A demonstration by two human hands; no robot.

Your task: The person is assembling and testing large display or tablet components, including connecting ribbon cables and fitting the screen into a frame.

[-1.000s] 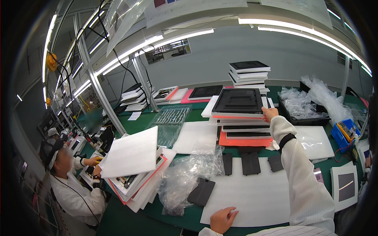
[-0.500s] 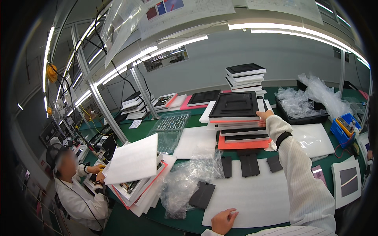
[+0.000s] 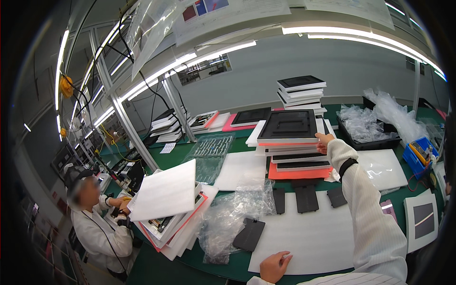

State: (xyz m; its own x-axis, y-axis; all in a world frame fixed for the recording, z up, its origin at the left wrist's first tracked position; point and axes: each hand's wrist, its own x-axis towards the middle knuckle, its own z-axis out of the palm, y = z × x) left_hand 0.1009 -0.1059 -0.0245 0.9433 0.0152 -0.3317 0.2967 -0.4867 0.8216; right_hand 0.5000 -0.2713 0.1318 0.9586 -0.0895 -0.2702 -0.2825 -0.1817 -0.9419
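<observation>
Head view, right fingers (image 3: 322, 139) curled, touching panel (image 3: 289, 124)

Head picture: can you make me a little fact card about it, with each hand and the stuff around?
Left hand: fingers curled, nothing seen in it, at the white sheet's near edge
Right hand: at the right edge of the black panel atop a stack; grip unclear
Dark plates: several, around the sheet's far and left edges
Black bin: clear plastic inside
Co-worker: at left, white top
</observation>
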